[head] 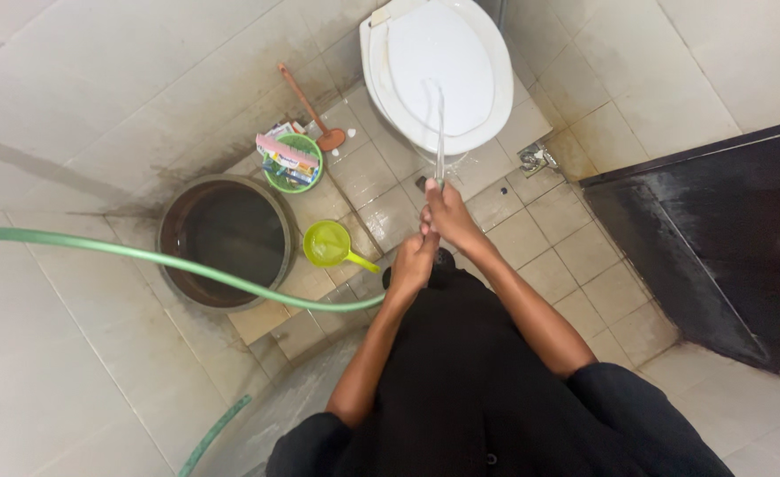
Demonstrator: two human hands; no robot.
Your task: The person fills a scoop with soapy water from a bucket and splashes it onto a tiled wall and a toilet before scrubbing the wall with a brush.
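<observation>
Hose (187, 265), green, thin, seemingly in both hands (430, 234).

Stained tiled floor (584, 256) carries white toilet (437, 71), dark water tub (227, 238), green scoop (333, 245), green basket (293, 163), orange brush (312, 110).

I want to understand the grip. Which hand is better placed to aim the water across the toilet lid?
Probably the right hand: it grips the hose tip where the water leaves toward the toilet lid. The left hand holds the green hose behind it.
</observation>
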